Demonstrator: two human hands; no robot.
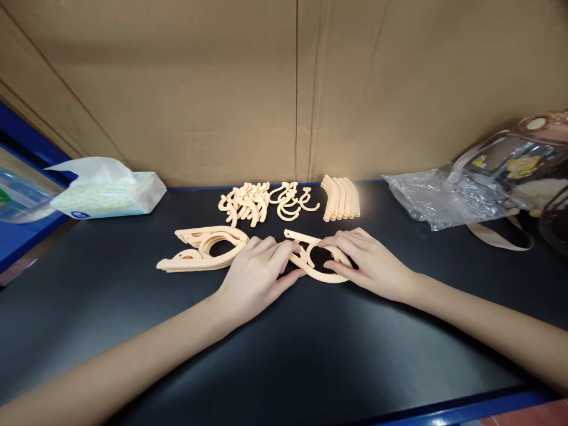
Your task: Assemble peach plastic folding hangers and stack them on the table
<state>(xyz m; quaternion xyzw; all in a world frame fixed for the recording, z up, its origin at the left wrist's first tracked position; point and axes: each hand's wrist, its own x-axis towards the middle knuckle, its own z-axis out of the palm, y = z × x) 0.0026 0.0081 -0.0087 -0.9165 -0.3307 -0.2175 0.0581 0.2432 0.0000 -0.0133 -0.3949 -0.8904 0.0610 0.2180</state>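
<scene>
Both hands (pixel 310 269) pinch peach plastic hanger piece (pixel 313 255), flat on table (pixel 310 343)

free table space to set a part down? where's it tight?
Bare black table between the forearms and along the near edge; also between tissue pack and hanger stack. Crowded: back row of hooks and around both hands.

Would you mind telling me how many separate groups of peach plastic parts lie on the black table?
4: a hook pile at the back, a row of curved bars right of it, stacked arms at left, one piece under both hands.
</scene>
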